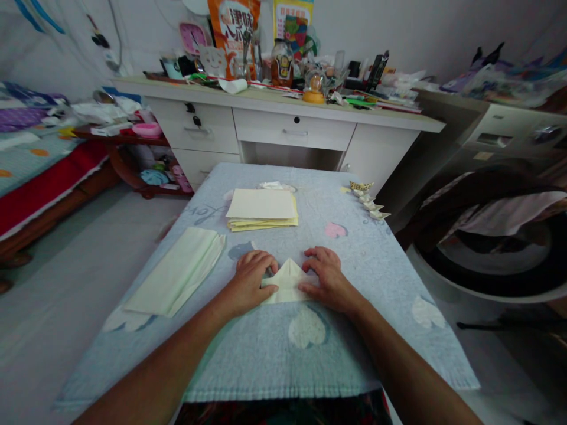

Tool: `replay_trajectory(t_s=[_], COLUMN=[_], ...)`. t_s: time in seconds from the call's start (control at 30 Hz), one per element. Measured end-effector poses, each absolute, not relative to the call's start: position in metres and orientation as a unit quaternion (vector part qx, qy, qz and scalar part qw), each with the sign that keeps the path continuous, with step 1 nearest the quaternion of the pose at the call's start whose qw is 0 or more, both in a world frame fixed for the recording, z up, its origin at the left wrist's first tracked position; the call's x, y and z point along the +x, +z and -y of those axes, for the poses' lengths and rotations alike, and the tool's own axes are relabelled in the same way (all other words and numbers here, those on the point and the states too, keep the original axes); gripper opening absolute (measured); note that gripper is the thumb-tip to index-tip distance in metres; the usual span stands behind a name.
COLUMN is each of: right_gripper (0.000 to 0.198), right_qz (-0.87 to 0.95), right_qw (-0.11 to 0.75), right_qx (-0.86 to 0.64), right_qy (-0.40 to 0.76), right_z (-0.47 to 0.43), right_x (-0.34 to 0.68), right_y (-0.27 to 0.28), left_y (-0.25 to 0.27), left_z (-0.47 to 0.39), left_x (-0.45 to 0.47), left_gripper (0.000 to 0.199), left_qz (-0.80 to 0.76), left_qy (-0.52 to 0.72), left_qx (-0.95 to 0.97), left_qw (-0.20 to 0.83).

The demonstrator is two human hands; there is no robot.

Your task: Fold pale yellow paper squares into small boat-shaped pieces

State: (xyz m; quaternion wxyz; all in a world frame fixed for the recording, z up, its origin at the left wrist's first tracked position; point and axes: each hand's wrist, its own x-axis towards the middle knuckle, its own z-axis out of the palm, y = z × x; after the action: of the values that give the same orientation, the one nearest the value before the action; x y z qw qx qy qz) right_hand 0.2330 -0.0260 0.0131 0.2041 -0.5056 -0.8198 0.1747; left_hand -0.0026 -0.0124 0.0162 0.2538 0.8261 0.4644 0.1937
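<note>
A cream sheet of paper point(289, 289), folded to a peak at its far side with a flat band along the near side, lies on the cloth-covered table. My left hand point(253, 282) grips its left end, thumb on the near band and fingers curled at the far side. At the right end my right hand point(328, 280) holds it the same way, thumb over the band. Beyond the hands rests a stack of cream and yellow paper point(262, 205). To the left lies a pile of long folded pale paper point(177, 271).
Several small folded paper pieces point(371, 203) stand in a row at the far right of the table. A blue-grey cloth with hearts point(266, 360) covers the tabletop. Behind it is a cluttered white desk point(295, 127); a washing machine point(496, 136) stands at right, a bed point(44, 165) at left.
</note>
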Motion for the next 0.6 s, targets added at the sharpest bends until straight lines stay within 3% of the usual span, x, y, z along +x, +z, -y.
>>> replay_trajectory(t_s=[0.17, 0.33, 0.43, 0.53, 0.6], right_gripper=[0.012, 0.009, 0.028, 0.048, 0.051], right_qz=[0.812, 0.757, 0.694, 0.688, 0.705], right_qw=[0.232, 0.348, 0.411, 0.418, 0.413], right_qx=[-0.504, -0.497, -0.507, -0.489, -0.461], right_qy=[0.181, 0.244, 0.304, 0.337, 0.347], right_z=[0.026, 0.026, 0.027, 0.026, 0.026], right_x=[0.231, 0.231, 0.231, 0.229, 0.226], right_y=[0.01, 0.014, 0.017, 0.016, 0.015], left_y=[0.018, 0.021, 0.018, 0.015, 0.014], left_z=[0.013, 0.013, 0.013, 0.014, 0.017], left_x=[0.003, 0.0, 0.001, 0.008, 0.015], left_gripper=[0.02, 0.007, 0.015, 0.029, 0.036], left_qz=[-0.46, -0.463, -0.458, -0.388, -0.356], left_qy=[0.22, 0.248, 0.32, 0.408, 0.427], left_qx=[0.809, 0.774, 0.688, 0.57, 0.521], left_qw=[0.294, 0.353, 0.462, 0.598, 0.648])
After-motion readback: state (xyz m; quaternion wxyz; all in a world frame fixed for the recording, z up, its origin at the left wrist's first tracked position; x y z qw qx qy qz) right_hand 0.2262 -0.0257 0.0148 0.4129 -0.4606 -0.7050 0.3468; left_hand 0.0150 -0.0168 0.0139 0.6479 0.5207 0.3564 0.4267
